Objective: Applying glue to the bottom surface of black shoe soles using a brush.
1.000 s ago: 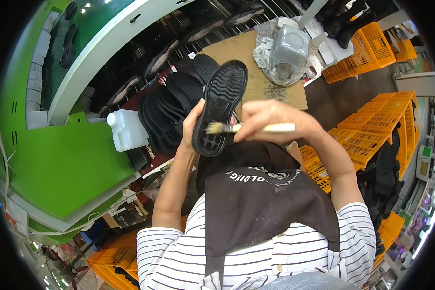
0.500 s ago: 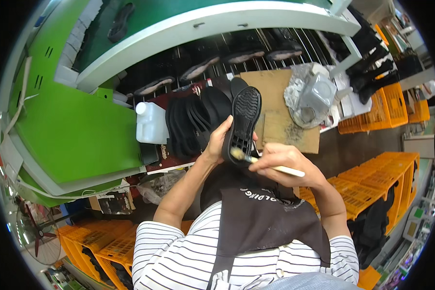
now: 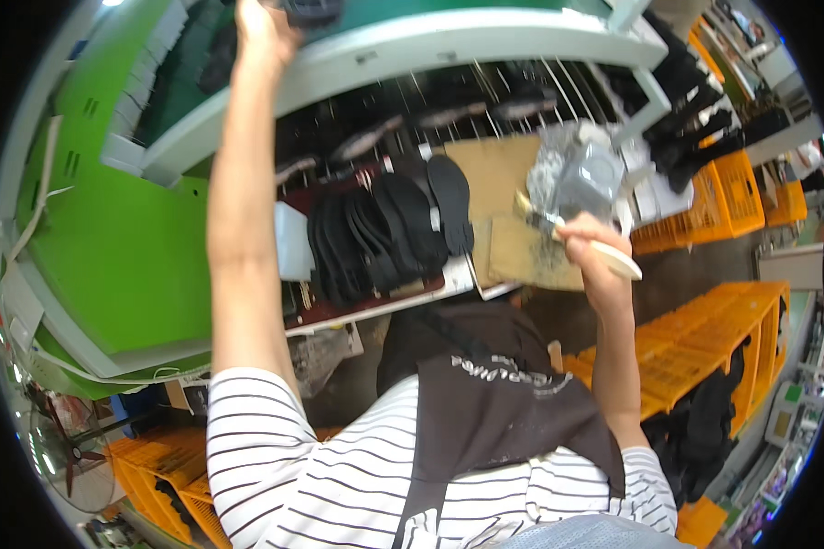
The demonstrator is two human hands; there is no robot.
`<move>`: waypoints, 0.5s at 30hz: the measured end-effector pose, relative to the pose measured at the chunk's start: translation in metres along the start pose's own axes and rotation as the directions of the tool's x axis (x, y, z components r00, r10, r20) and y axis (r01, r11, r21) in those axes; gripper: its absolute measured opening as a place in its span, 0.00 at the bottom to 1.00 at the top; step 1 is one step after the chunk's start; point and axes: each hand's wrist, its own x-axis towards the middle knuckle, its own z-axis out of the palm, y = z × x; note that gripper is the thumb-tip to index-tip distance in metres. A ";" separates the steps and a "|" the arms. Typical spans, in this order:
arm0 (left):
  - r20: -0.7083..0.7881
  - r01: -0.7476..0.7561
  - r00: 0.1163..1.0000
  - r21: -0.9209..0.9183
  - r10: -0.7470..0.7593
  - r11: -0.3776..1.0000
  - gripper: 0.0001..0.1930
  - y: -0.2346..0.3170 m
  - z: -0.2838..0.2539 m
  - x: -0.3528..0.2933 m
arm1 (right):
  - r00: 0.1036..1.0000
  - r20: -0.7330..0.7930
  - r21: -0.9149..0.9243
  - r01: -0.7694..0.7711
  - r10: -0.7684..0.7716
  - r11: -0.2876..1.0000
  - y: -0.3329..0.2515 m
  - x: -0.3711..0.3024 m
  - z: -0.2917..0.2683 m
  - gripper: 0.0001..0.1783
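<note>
"What's around you?"

"The green machine fills the left of the frame. Left of centre, black soles lie side by side, with the cardboard just right of them."

"And your left hand?"

"At the top edge, upper left, touching or just beside a dark sole; it's blurred and cut off, so I can't tell whether my fingers are closed on it."

"Your right?"

"My right hand, right of centre, is clamped around the brush, bristles pointing up and left over the cardboard."
</note>
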 end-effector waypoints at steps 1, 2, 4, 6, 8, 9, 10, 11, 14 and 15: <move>-0.111 -0.124 0.983 0.204 0.148 0.971 0.30 -0.013 -0.040 0.027 | 1.000 0.012 -0.023 -0.008 0.008 1.000 0.003 0.000 0.001 0.10; -0.214 -0.176 0.934 0.416 0.285 0.892 0.26 -0.028 -0.078 0.056 | 0.999 0.013 -0.043 -0.034 0.035 0.998 0.007 -0.002 -0.002 0.10; -0.045 -0.461 0.799 0.595 0.599 0.659 0.17 -0.035 -0.017 -0.001 | 0.992 -0.070 -0.078 -0.109 0.103 0.991 0.019 -0.009 -0.010 0.10; 0.145 -0.600 0.691 0.660 0.708 0.451 0.13 -0.069 0.017 -0.066 | 0.972 -0.159 -0.086 -0.190 0.175 0.978 0.034 -0.013 -0.012 0.11; 0.422 -0.538 0.833 0.770 0.358 0.342 0.15 -0.123 0.046 -0.136 | 0.954 -0.214 -0.089 -0.232 0.208 0.969 0.045 -0.012 -0.019 0.11; 0.445 -0.463 0.886 0.854 0.128 0.238 0.24 -0.148 0.055 -0.168 | 0.946 -0.236 -0.091 -0.250 0.223 0.964 0.050 -0.010 -0.022 0.11; 0.324 -0.313 0.908 0.946 -0.266 0.083 0.33 -0.170 0.062 -0.199 | 0.947 -0.268 -0.129 -0.220 0.179 0.967 0.054 -0.007 -0.025 0.11; 0.248 -0.274 0.872 0.962 -0.423 0.000 0.38 -0.199 0.063 -0.220 | 0.940 -0.298 -0.157 -0.220 0.167 0.963 0.061 -0.005 -0.032 0.11; 0.268 -0.365 0.821 0.925 -0.504 -0.104 0.44 -0.261 0.057 -0.257 | 0.905 -0.406 -0.250 -0.245 0.128 0.937 0.082 -0.002 -0.062 0.10; 0.299 -0.429 0.820 0.885 -0.489 -0.179 0.46 -0.276 0.053 -0.261 | 0.885 -0.453 -0.283 -0.259 0.109 0.923 0.089 -0.001 -0.073 0.10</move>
